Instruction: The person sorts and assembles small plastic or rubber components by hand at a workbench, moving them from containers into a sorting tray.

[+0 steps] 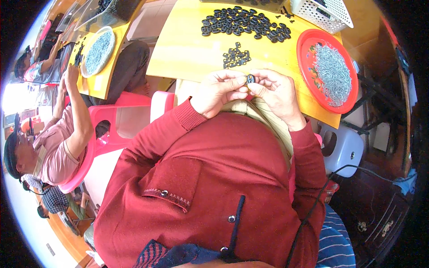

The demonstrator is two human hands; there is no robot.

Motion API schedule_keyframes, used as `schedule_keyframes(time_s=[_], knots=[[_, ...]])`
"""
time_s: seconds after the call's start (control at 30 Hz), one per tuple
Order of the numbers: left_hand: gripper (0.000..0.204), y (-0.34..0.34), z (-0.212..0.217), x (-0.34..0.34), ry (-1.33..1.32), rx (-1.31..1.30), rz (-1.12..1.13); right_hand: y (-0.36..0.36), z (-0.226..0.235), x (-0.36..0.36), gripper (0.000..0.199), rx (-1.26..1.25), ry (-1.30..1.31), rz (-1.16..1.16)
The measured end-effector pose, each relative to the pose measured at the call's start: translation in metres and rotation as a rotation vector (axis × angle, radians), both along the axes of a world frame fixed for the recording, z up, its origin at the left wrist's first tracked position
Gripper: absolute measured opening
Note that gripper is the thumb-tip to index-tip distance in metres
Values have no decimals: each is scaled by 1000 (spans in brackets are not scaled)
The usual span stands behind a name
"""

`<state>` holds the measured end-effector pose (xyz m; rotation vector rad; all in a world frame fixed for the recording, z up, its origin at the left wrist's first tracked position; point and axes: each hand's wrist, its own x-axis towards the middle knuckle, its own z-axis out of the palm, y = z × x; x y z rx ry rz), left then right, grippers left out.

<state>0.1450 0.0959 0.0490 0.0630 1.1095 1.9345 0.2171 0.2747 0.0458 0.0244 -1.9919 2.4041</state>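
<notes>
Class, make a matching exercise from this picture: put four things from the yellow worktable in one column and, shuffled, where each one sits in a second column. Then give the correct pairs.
Things:
1. red plate of small grey metal pieces
2. white basket
3. large heap of black rings
4. small black ring

Places:
A. pinched between the fingertips of the left hand and the right hand
B. far right corner of the table
C. spread across the far middle of the table
D. right side, near the table edge

Pairs: 1-D, 2-B, 3-C, 4-A

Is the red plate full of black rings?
No, the red plate holds a heap of small silvery metal bits; the black rings lie on the yellow table.
</notes>
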Motion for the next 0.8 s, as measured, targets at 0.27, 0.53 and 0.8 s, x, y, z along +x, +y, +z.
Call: schedule_keyframes(time_s=[0.27, 0.53, 0.8], knots=[[15, 0, 0, 0, -2, 1, 16, 1, 0, 0, 31, 38, -3, 12], [14, 2, 1, 1, -5, 9, 34, -5, 1, -1, 21, 18, 35, -58], [14, 1, 1, 2, -2, 20, 35, -6, 1, -1, 22, -4, 31, -56]])
